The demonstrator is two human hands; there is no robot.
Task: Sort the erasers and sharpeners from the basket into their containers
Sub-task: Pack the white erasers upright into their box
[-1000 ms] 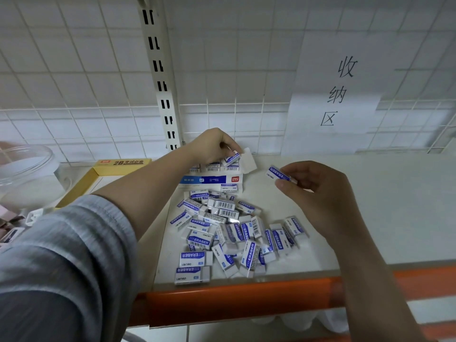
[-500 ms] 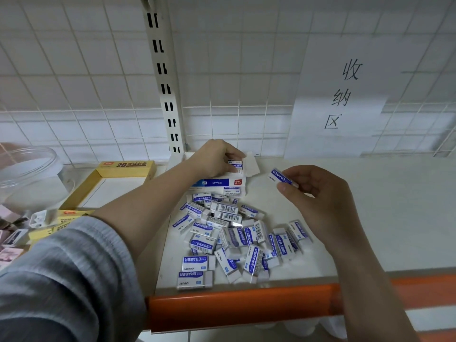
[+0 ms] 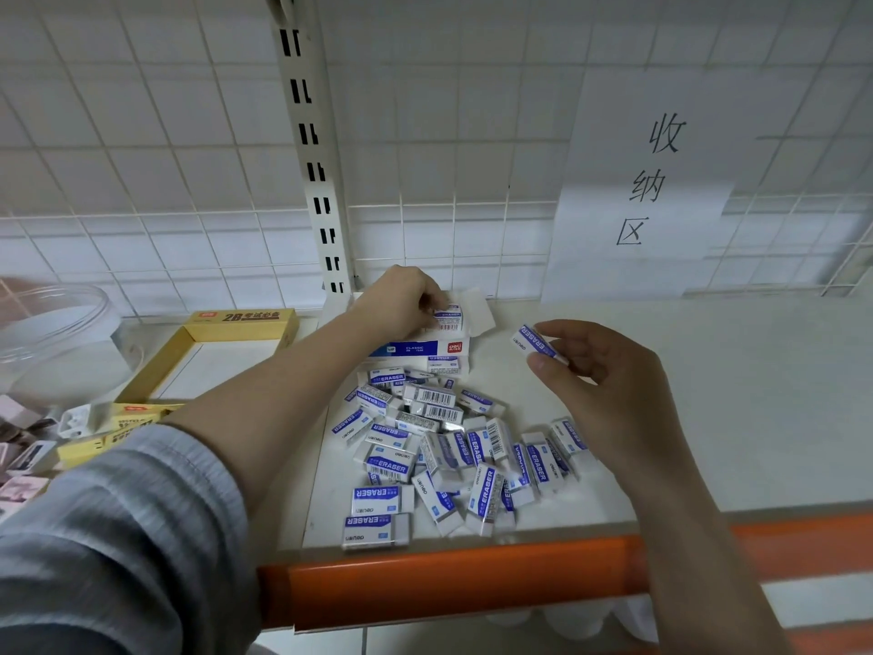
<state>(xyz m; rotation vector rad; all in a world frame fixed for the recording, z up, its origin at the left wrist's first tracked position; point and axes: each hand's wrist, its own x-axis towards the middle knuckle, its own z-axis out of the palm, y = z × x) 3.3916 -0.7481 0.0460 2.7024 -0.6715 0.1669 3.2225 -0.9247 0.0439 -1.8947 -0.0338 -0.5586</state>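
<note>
Shelf (image 3: 708,418): white, against wire grid.
Loose erasers (image 3: 439,446): large heap unsorted; most work remains.
Eraser box (image 3: 420,348): partly filled.
Left hand (image 3: 401,302): pinches an eraser into box.
Right hand (image 3: 600,371): holds next eraser (image 3: 536,341).

A heap of erasers (image 3: 439,446) lies on the shelf (image 3: 708,418), with the eraser box (image 3: 420,349) just behind it at twelve o'clock. At nine o'clock sits an open tray (image 3: 208,356), and beyond that a jar (image 3: 52,342).
</note>
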